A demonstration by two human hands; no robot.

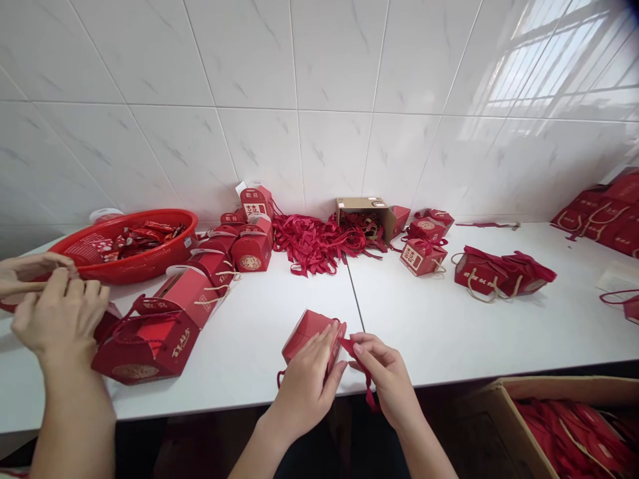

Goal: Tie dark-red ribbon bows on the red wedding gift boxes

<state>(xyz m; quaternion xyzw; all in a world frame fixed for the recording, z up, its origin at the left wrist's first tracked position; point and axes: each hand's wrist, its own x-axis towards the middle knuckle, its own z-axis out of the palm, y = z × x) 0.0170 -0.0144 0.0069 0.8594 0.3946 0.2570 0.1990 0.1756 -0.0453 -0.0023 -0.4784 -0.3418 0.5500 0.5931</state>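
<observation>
At the table's front edge, a small red gift box (301, 334) lies under my left hand (312, 369). My left fingers are pressed along its side and the thumb is near its end flap, so the hand grips the box. Just right of the box, my right hand (382, 369) pinches a red ribbon (368, 389). One end of the ribbon reaches the box's flap, and the other hangs down below the fingers. Part of the box is hidden behind my left hand.
A co-worker's hands (62, 306) work at the left beside a red basket (140, 259) of wrapped packets. Red boxes (150, 346) stand nearby. A ribbon pile (314, 243) and cardboard box (367, 206) lie at the back. Tied boxes (499, 273) stand right; a carton (492, 412) is below.
</observation>
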